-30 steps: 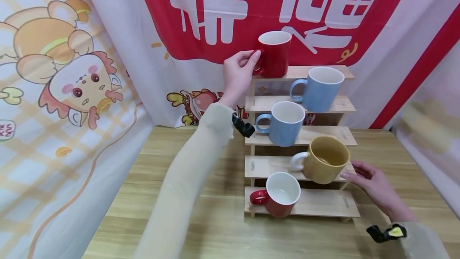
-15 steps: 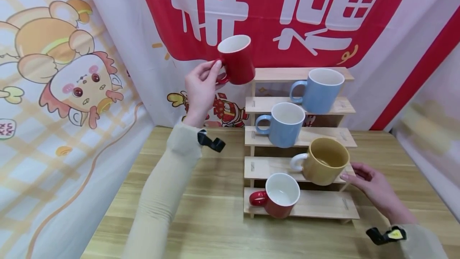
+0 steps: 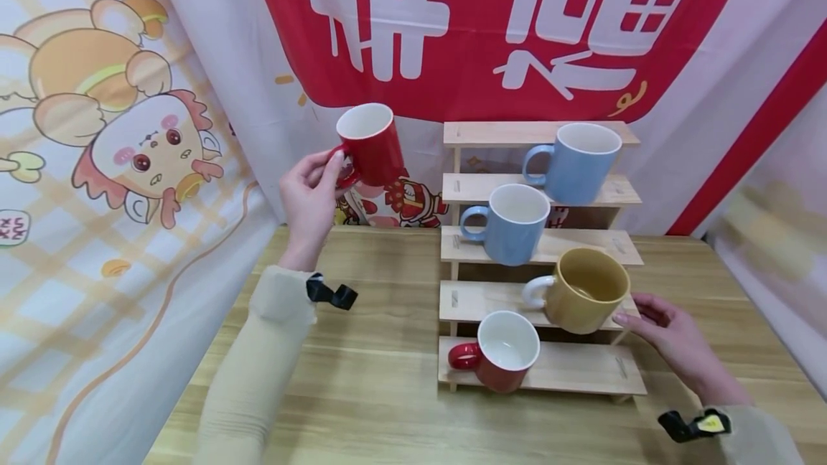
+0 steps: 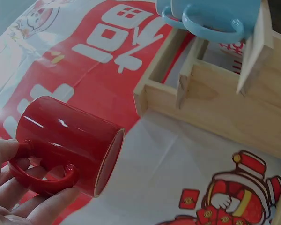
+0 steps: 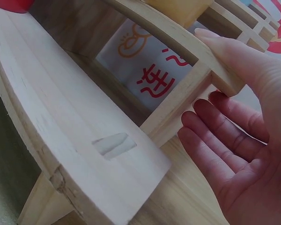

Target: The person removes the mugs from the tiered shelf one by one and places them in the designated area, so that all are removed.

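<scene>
My left hand (image 3: 311,199) holds a red mug (image 3: 376,153) with a white inside by its handle, in the air left of a stepped wooden rack (image 3: 581,368). In the left wrist view the thumb and fingers close round the handle of this mug (image 4: 68,133), its base facing right. My right hand (image 3: 675,339) grips the right end of a lower step, beside a yellow mug (image 3: 584,296) with a white handle. The right wrist view has the thumb (image 5: 225,47) on top of the board and the other fingers curled at its end and underside.
Two light blue mugs (image 3: 517,224) stand on separate middle and upper steps. Another red mug (image 3: 502,357) sits on the lowest step. The rack stands on a wood-grain table (image 3: 362,379); behind hangs a printed red and white cloth (image 3: 478,85).
My left hand has lifted the red mug off the top step and carried it left and lower, away from the rack. The right hand stays at the step's end.
</scene>
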The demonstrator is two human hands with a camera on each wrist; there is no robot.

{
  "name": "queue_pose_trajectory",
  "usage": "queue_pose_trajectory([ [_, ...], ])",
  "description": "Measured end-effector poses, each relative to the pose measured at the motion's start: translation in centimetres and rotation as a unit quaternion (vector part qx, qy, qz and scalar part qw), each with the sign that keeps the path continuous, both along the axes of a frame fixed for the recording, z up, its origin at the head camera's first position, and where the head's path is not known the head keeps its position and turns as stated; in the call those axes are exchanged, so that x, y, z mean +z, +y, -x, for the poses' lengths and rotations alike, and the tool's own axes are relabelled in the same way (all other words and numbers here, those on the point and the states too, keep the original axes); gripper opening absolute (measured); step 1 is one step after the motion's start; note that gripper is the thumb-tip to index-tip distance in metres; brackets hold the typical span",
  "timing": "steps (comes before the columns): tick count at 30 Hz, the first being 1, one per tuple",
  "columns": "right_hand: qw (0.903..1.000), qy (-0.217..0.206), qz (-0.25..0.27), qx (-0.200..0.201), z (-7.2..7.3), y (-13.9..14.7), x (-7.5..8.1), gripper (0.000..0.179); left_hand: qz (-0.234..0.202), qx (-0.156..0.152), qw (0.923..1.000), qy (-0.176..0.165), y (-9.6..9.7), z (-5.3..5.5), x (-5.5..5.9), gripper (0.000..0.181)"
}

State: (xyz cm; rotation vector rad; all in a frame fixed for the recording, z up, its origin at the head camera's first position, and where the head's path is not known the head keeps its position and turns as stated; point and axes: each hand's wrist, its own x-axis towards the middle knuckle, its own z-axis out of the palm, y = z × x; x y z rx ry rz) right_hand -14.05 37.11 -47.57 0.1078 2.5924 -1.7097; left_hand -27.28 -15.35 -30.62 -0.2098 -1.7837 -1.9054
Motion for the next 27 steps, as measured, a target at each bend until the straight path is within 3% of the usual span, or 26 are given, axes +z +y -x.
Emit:
queue_pose_trajectory([
  [10, 1.0000, -0.006, 0.005, 0.002, 0.1, 0.2, -0.2, 0.057, -0.018, 0.056, 0.9979, -0.026, -3.7, -0.9, -4.1, 0.029],
  [21, 0.9999, -0.012, 0.003, -0.001, 0.0, 0.1, -0.2, 0.060, -0.028, 0.096, 0.9925, -0.069, -6.6, -2.2, -11.5, 0.034],
  [27, 0.9999, -0.016, 0.006, -0.002, -0.2, 0.0, 0.0, 0.061, -0.042, 0.115, 0.9889, -0.085, -7.6, -2.6, -14.5, 0.036],
])
